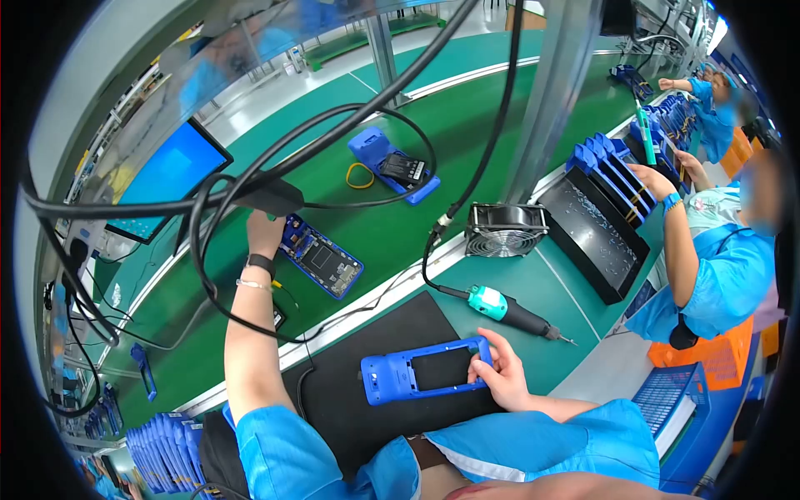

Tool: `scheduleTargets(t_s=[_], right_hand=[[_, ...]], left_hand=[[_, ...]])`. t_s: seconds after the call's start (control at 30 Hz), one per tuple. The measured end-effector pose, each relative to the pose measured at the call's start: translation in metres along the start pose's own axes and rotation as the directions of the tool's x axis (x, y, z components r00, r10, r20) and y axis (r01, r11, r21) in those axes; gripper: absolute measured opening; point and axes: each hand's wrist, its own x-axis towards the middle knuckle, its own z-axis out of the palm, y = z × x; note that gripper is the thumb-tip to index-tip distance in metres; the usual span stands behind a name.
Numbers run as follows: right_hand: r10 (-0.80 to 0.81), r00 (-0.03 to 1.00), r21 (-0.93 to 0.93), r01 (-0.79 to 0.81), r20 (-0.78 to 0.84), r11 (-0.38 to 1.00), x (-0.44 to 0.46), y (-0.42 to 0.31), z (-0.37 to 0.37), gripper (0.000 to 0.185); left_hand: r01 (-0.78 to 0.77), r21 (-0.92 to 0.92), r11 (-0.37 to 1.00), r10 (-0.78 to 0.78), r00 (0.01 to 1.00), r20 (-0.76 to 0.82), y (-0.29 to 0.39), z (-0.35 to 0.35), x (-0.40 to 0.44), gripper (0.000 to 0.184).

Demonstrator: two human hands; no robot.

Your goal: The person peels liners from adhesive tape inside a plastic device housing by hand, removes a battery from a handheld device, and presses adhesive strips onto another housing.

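My right hand (500, 375) grips the right end of a blue device housing (387, 379) with a large rectangular opening, held above a black mat (350, 425). My left arm reaches forward over the green belt. There, my left hand (265, 233) is at the upper left end of an opened blue handheld device (321, 260), whose circuit board and dark inner plate show. A black box-shaped object (271, 197) and cables cover the left fingertips, so their grip is unclear. Farther off lies another blue device part (379, 154) with a black battery (403, 169) and a yellow band (360, 176).
A green-and-black electric screwdriver (508, 310) lies right of the mat, near a small fan (505, 230) and a black tray of small parts (596, 233). Black cables (250, 187) loop across the view. A co-worker (717, 250) sits at right. Blue housings (162, 450) stand lower left.
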Motion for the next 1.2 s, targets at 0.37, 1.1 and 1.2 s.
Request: scheduleTargets(t_s=[0.37, 1.1, 1.2], right_hand=[[-0.083, 0.994, 0.052, 0.079, 0.075, 0.996, -0.011, -0.019, 0.003, 0.055], [-0.087, 0.964, -0.022, 0.096, 0.252, 0.995, -0.020, 0.005, 0.055, 0.042], [-0.386, 0.871, -0.426, 0.486, 0.303, 0.763, 0.005, -0.002, 0.058, 0.030]], left_hand=[[0.056, -0.180, 0.982, -0.013, 0.972, 0.233, 0.150, -0.130, -0.193, 0.024], [0.505, -0.861, -0.062, -0.152, 0.848, 0.508, 0.174, -0.086, -0.338, 0.023], [0.503, -0.864, -0.032, -0.158, 0.851, 0.501, 0.164, -0.083, -0.336, 0.023]])
